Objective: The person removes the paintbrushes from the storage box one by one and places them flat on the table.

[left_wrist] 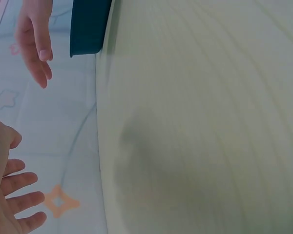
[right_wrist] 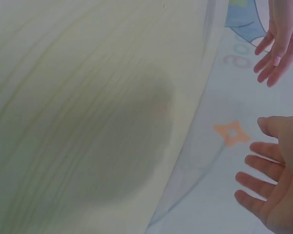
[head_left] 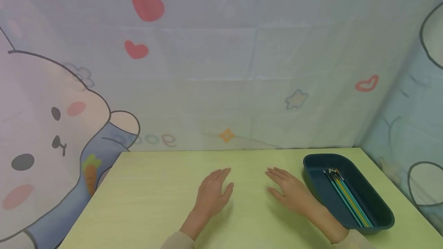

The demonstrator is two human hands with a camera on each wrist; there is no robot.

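Pale table below, left hand and right hand hover empty, fingers straight and slightly spread, while brushes lie in the tray at the table's three o'clock, where a careless right forearm (so close!) could jolt them rolling.

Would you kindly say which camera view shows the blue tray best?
The head view, showing the blue tray nearly whole, with paintbrushes inside. The left wrist view catches only part of its outside; the right wrist view, none.
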